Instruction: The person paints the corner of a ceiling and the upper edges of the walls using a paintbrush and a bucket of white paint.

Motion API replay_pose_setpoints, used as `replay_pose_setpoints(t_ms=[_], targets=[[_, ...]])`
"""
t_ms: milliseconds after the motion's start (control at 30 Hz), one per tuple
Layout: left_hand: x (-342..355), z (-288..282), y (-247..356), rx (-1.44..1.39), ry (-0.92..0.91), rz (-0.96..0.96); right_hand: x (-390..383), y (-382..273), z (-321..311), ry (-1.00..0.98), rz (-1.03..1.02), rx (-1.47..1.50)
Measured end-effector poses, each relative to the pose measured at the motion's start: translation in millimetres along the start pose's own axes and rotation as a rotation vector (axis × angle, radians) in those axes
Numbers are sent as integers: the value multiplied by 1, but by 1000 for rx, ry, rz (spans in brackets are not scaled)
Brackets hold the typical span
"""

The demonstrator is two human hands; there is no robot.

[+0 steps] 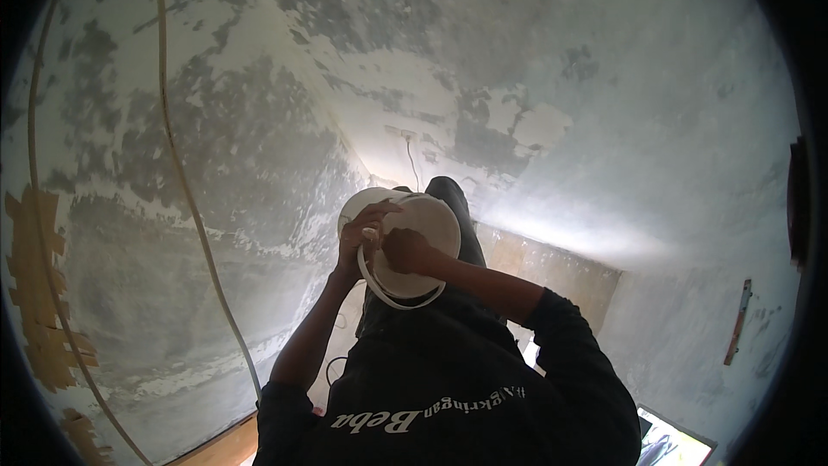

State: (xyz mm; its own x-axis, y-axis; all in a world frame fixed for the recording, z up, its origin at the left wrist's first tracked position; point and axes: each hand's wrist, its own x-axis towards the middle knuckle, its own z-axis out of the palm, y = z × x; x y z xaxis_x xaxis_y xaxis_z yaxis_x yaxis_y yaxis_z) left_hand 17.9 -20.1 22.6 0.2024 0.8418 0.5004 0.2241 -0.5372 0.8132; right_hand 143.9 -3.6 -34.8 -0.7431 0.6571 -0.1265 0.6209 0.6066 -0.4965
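A white plastic bucket [444, 226] is held in front of my body, its round face turned up toward me. Its pale carrying handle [390, 301] loops down on the near side. My left hand [360, 231] is closed on the bucket's left edge, with the fingers lying over the rim. Within the bucket's round outline, my right hand [404, 250] is bent into a fist. Anything inside that fist is hidden from this view.
Grey walls with patchy white plaster [509, 116] surround me. A long cable or hose [185, 181] runs down on the left, beside torn brown patches [39, 285]. A thin wire [412, 160] hangs ahead. At right, a narrow brown strip [738, 321] is on the wall.
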Motion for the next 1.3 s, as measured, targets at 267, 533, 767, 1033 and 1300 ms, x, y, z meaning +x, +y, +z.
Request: replay_pose_setpoints(t_ms=[267, 533, 767, 1033, 1300], targets=[[-10, -10, 3, 24, 57, 6, 24, 8, 10, 194, -40, 371], [-29, -28, -18, 14, 201, -119, 27, -7, 13, 471, 97, 635], [-45, -34, -28, -9, 233, -222, 17, -24, -12, 460, -10, 163], [-33, -34, -10, 55, 224, -248, 22, -7, 2, 350, 193, -226], [-16, -23, 3, 98, 79, -127, 7, 2, 7, 78, 152, -174]])
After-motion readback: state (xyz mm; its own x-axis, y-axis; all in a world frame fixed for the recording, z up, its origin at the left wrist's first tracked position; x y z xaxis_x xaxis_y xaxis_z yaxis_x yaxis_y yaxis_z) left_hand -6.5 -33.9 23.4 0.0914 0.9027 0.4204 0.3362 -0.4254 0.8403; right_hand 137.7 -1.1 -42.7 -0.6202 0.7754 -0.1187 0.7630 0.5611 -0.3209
